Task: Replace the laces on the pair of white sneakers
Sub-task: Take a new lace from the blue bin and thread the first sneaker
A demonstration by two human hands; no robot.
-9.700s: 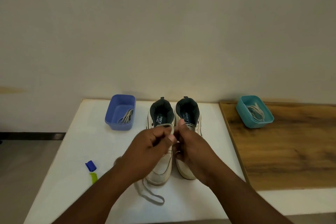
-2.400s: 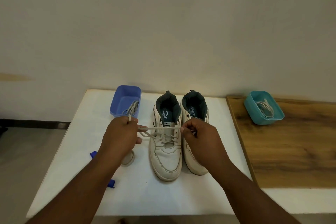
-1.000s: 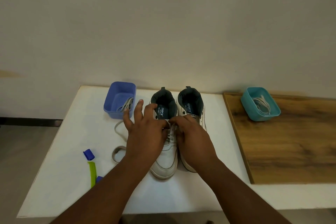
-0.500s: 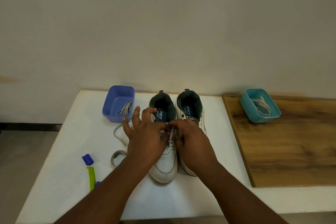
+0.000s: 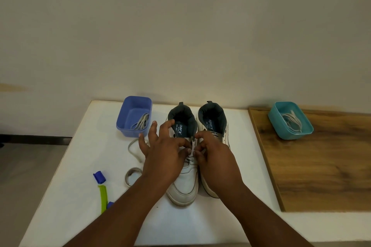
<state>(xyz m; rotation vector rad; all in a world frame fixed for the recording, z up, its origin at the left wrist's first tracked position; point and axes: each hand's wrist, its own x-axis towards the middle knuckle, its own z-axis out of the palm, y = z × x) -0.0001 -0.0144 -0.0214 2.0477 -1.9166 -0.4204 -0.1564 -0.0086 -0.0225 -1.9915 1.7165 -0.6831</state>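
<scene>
- Nearest on the white surface (image 5: 80, 166), at its left: a lime-green strip with blue end pieces (image 5: 102, 196); I cannot tell what it is. Just beyond it lies a loose loop of grey lace (image 5: 131, 175), trailing up toward the blue tub.
- Left hand (image 5: 162, 158): thumb and forefinger pinch the white lace (image 5: 192, 149) over the throat of the left white sneaker (image 5: 183, 184); the other fingers are spread and raised toward the collar.
- Right hand (image 5: 215, 163): fingers curled, pinching the same lace from the other side. The two hands nearly touch at the top eyelets.
- Both white sneakers stand side by side at mid-surface, toes toward me. The right white sneaker (image 5: 213, 124) is mostly hidden by the right hand; I cannot tell whether it is laced.
- My judgement: the step is tying off or tightening at the top of the left sneaker. To do it well, keep even tension on both ends, hold the crossing low against the tongue so it does not slacken, and keep the sneaker from sliding.
- Further back: periwinkle-blue plastic tub (image 5: 122, 124) holding greyish laces, just left of the sneakers.
- Far right, on the brown wooden board (image 5: 321, 176): teal plastic tub (image 5: 275, 118) holding white laces, well apart from the shoes.
</scene>
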